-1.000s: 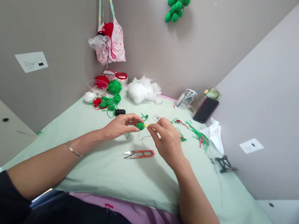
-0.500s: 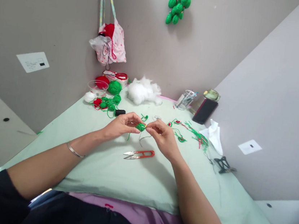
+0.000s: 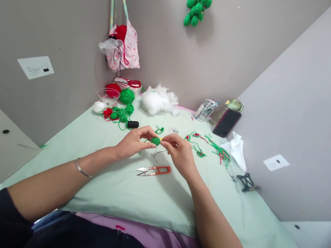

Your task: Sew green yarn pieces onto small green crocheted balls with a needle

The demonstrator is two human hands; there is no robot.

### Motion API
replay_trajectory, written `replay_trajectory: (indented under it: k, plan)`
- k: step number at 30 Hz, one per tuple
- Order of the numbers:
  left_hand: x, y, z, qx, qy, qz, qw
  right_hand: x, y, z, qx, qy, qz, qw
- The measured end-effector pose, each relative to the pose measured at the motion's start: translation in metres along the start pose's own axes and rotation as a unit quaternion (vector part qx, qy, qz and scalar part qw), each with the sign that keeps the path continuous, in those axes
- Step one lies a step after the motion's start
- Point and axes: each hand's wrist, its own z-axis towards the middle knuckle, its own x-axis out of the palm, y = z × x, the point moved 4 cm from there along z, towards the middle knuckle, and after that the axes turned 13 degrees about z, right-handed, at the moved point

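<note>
Between the thumb and fingers of my left hand (image 3: 136,141) is a small green crocheted piece (image 3: 155,141), held just above the table. My right hand (image 3: 179,150) is closed in a pinch right at the piece's right edge, on a thin needle-like tool mostly hidden by the fingers; a speck of yellow shows there. A dark thread (image 3: 156,155) hangs below the piece, between both hands. Orange-handled thread snips (image 3: 155,171) lie on the table beneath my hands, blades pointing left.
Black thread spool (image 3: 132,124), green yarn (image 3: 127,96) and a clear tub (image 3: 108,97) are at the back left. White stuffing (image 3: 159,101) sits at the back. Rightward are yarn scraps (image 3: 221,151), a phone (image 3: 227,123), a clear cup (image 3: 205,110) and a black stand (image 3: 248,183).
The green piece has turned slightly in my left fingers, and the pale tool seen across it is now less visible. My right hand has shifted slightly left.
</note>
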Motion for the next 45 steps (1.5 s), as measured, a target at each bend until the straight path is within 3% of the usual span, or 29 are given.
replay_trajectory:
  k: [4, 7, 11, 16, 18, 20, 23, 26, 29, 31, 38, 42, 45]
  plan:
    - [0.0, -0.003, -0.002, 0.005, -0.023, 0.069, 0.997, 0.011, 0.011, -0.007, -0.098, 0.001, -0.083, 0.992]
    - [0.001, -0.005, -0.004, 0.013, -0.037, 0.109, 0.993, 0.022, 0.021, -0.014, -0.179, -0.005, -0.271, 0.946]
    - [0.003, -0.006, -0.006, 0.03, -0.05, 0.182, 0.981, 0.032, 0.027, -0.017, -0.188, 0.025, -0.461, 0.867]
    - [0.005, -0.004, -0.009, 0.019, -0.042, 0.223, 0.974, 0.039, 0.029, -0.018, -0.188, 0.065, -0.511, 0.836]
    - [0.008, -0.002, -0.009, 0.004, -0.018, 0.161, 0.987, 0.038, 0.029, -0.017, -0.204, 0.048, -0.482, 0.851]
    - [0.011, -0.001, -0.008, -0.004, 0.017, 0.051, 0.999, 0.032, 0.029, -0.014, -0.22, 0.019, -0.403, 0.888]
    - [0.014, -0.004, -0.006, -0.006, 0.049, -0.081, 0.996, 0.016, 0.028, -0.007, -0.216, -0.016, -0.205, 0.954]
    - [0.013, -0.009, -0.005, -0.013, 0.055, -0.133, 0.989, 0.001, 0.022, 0.001, -0.155, -0.027, 0.011, 0.987]
    - [0.011, -0.014, -0.004, -0.023, 0.067, -0.157, 0.985, -0.004, 0.015, 0.006, -0.068, -0.016, 0.168, 0.983]
    - [0.009, -0.016, -0.004, -0.023, 0.066, -0.156, 0.985, -0.002, 0.013, 0.007, -0.034, -0.005, 0.211, 0.977]
    - [0.012, -0.013, -0.009, 0.008, 0.058, -0.017, 0.998, -0.02, 0.032, 0.003, -0.084, -0.093, 0.232, 0.964]
    - [0.012, -0.009, -0.01, 0.064, 0.044, 0.099, 0.992, -0.029, 0.05, -0.003, -0.026, -0.027, 0.326, 0.945]
    - [0.006, -0.001, -0.007, 0.061, 0.026, 0.162, 0.985, -0.042, 0.074, -0.015, -0.064, -0.019, 0.354, 0.933]
